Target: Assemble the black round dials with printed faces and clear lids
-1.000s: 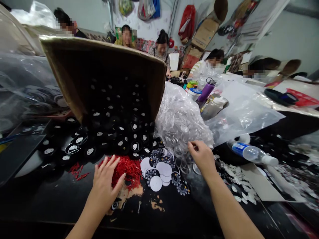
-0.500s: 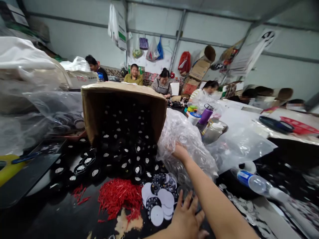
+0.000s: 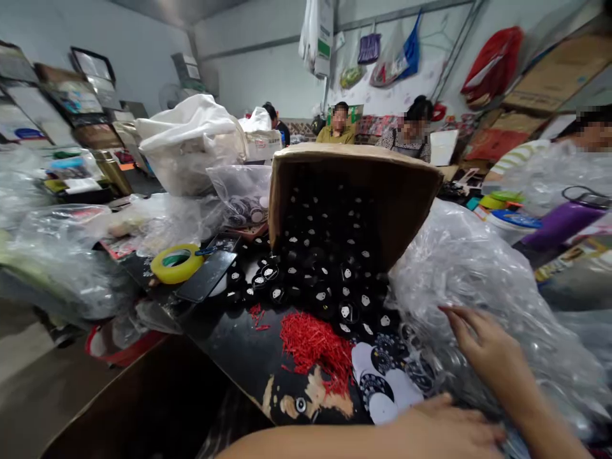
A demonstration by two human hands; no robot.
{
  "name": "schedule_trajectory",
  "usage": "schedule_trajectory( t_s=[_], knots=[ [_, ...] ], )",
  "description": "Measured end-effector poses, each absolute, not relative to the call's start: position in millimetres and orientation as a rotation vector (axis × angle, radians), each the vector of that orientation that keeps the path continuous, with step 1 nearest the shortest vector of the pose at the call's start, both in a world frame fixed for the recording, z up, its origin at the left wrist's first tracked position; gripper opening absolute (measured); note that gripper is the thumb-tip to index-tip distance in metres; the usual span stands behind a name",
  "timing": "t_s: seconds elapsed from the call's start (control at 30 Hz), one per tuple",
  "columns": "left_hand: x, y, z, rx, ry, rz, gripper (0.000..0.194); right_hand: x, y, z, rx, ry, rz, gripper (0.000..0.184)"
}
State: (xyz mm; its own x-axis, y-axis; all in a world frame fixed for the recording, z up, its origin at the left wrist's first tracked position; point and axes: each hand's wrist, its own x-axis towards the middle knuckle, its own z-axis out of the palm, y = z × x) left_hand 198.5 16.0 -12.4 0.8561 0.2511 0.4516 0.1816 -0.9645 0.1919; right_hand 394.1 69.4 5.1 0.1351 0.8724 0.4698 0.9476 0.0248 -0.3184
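My right hand (image 3: 488, 347) hangs over a clear plastic bag (image 3: 478, 268) of clear round pieces, fingers stretched toward its opening, with nothing visible in them. Low in the view, my left hand (image 3: 461, 421) lies flat with fingers out, slightly blurred, beside the bag's lower edge. Left of it lie white and black printed discs (image 3: 382, 405), some overlapping. A heap of red plastic sticks (image 3: 313, 347) sits farther left. Behind, a cardboard box (image 3: 354, 156) on its side spills black round parts (image 3: 322, 296) with pale centres onto the table.
Yellow tape roll (image 3: 176, 262) and a dark phone-like slab (image 3: 208, 277) lie at the left. A purple bottle (image 3: 564, 223) and a tub with a blue lid (image 3: 514, 223) stand at the right. Several people sit behind. A large dark open container (image 3: 143, 395) is below the table edge.
The view has swung left. My right hand has drawn back from inside the bag's opening to above it. My left hand has shifted right, away from the discs.
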Motion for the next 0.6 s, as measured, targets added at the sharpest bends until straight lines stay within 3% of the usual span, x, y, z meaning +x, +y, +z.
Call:
schedule_trajectory(
  t_s=[0.07, 0.17, 0.3, 0.47, 0.6],
  knots=[
    [150, 58, 12, 2.682, 0.623, 0.866, 0.022, 383, 45, 11, -1.752, -1.617, -0.135, 0.037],
    [72, 151, 48, 2.477, 1.187, 1.025, 0.039, 351, 40, 32, -1.662, -1.563, 0.088, 0.034],
    [16, 249, 67, 2.311, 1.544, 0.959, 0.033, 299, 109, 61, -1.619, -1.583, 0.448, 0.036],
    [12, 259, 48, 2.271, 1.619, 0.709, 0.037, 262, 209, 38, -1.818, -1.429, 0.502, 0.041],
    [13, 232, 39, 2.259, 1.681, 0.681, 0.042, 240, 230, 20, -1.843, -1.43, 0.549, 0.051]
  ],
)
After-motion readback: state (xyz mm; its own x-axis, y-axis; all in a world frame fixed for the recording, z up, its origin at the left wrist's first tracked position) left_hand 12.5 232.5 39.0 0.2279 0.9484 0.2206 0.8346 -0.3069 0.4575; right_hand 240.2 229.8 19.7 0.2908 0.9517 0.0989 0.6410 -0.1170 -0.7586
